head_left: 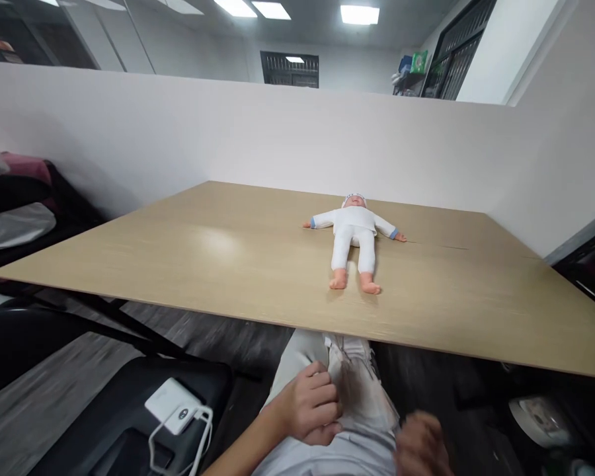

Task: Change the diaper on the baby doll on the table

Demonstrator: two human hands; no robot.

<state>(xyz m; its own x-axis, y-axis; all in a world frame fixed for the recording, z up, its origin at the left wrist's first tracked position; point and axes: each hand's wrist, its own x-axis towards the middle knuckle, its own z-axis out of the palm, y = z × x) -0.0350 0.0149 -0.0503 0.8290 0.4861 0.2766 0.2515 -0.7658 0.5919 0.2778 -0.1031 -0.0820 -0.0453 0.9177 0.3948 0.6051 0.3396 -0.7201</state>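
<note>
My left hand (313, 404) is curled into a fist above my lap, below the table's front edge, and nothing shows in it. Lower and to the right, my right hand (421, 444) is blurred by motion and partly cut off by the bottom of the view, so its fingers cannot be made out. Neither hand touches the table. A baby doll (356, 231) lies on its back on the tabletop, arms spread and bare feet toward me. It wears a white suit with blue cuffs and a patterned cap.
The wooden table (258, 277) spans the view before a low white wall (277, 139). A black chair (143, 377) at left holds a white power bank (174, 404) with a cable. More chairs with cloths stand far left. A whitish object (540, 420) sits under the table at right.
</note>
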